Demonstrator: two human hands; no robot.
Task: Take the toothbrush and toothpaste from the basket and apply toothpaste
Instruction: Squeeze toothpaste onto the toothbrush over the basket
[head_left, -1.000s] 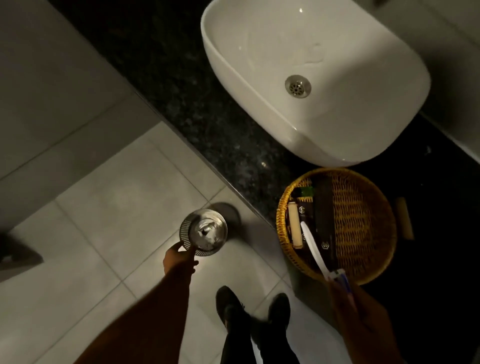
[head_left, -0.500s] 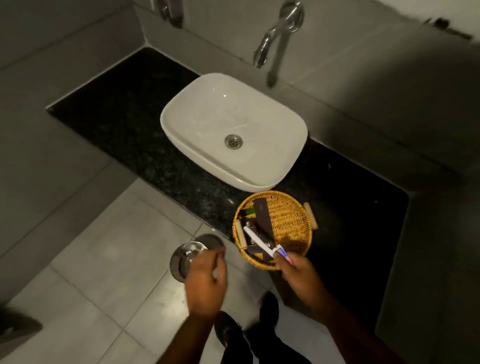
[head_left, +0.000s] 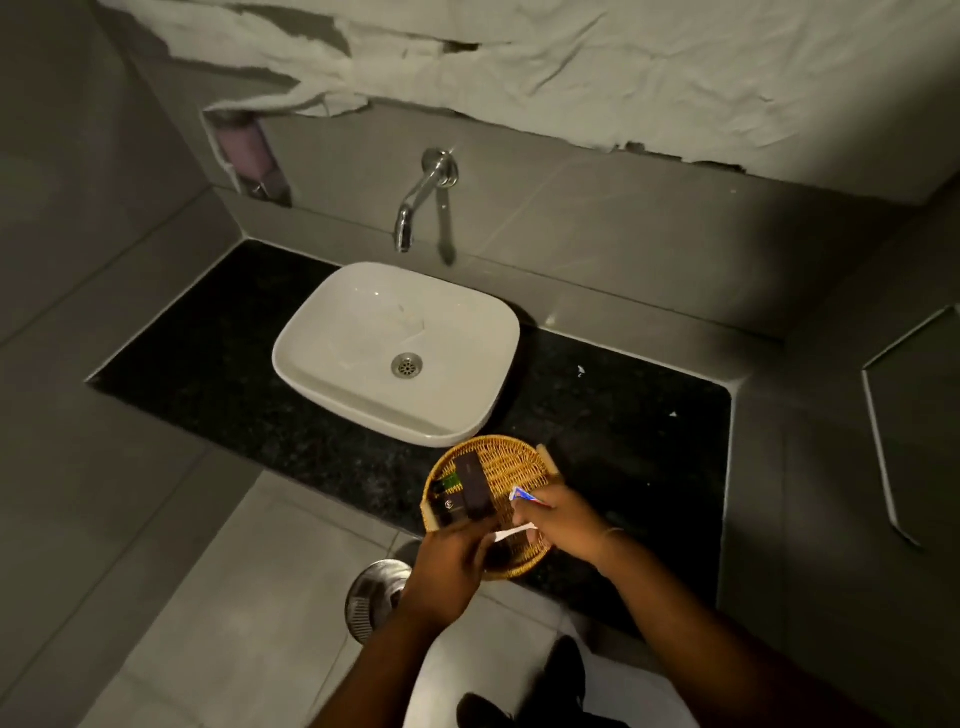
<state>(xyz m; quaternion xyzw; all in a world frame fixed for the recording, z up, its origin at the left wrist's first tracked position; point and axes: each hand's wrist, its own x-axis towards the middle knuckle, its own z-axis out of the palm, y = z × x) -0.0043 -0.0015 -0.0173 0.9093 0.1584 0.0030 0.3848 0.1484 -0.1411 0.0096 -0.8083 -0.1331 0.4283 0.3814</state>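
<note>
A round wicker basket sits on the black counter's front edge. It holds dark flat packets and a small green item. I cannot pick out a toothbrush. My right hand is over the basket's right side, shut on a white toothpaste tube whose red and blue end sticks out above my fingers. My left hand is at the basket's front rim, fingers closed around the tube's white end, which they hide.
A white basin stands on the black stone counter behind the basket, under a wall tap. A round metal bin stands on the tiled floor below my left wrist. My dark shoes are below.
My view has tilted up from the floor to the wall. My left hand left the metal bin and came to the tube. My right hand turned the tube over the basket.
</note>
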